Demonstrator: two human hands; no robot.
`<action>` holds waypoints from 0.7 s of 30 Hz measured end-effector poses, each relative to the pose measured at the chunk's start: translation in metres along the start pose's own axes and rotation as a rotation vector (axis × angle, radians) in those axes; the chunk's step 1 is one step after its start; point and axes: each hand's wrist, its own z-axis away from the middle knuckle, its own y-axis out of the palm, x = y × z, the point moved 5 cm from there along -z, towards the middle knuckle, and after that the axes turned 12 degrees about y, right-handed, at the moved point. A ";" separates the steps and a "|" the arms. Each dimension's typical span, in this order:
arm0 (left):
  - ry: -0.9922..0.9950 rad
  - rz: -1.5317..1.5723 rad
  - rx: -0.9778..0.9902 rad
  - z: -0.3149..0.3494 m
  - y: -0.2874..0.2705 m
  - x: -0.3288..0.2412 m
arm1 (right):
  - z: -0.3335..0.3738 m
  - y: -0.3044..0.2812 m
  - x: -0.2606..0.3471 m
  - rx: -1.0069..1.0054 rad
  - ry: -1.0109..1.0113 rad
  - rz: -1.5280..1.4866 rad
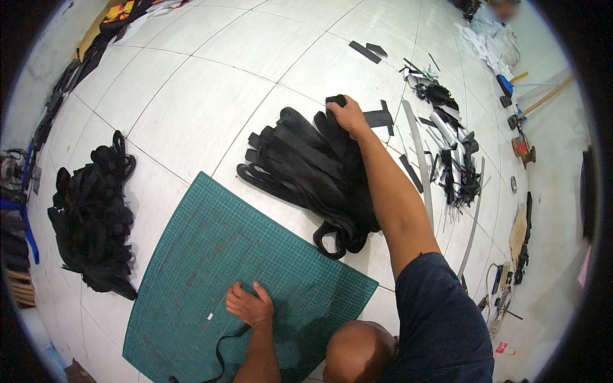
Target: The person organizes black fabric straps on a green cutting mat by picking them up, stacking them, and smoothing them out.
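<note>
Head view: the right hand reaches far out over the tiled floor and grips the top edge of a black strap at the far end of a fanned strap pile; its fingers are closed on that strap. The left hand lies on the green cutting mat, fingers curled and pressing down a thin black strap end that trails toward the lower edge; it pins the strap more than grasps it.

The straps in the pile overlap closely and several loop together at the near end, so pulling one out could drag its neighbours along and spoil the fan. The long reach also leaves the body stretched, and the mat could slide on the glossy tiles under the leaning left hand.

The floor is pale, shiny tile with dark grout lines. A second heap of black webbing sits to the left of the mat, well apart from the pile. To the right lie scraps, grey strips, tools and cables, scattered along the floor; more black material lines the far left edge.
</note>
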 end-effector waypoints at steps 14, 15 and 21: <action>-0.042 0.012 0.045 0.001 -0.002 0.003 | 0.050 0.046 0.037 0.285 -0.294 0.405; -0.009 -0.004 0.008 0.001 -0.002 0.002 | 0.055 0.048 0.037 0.292 -0.297 0.406; -0.037 0.024 0.039 -0.001 -0.005 0.001 | 0.067 0.060 0.037 0.322 -0.346 0.411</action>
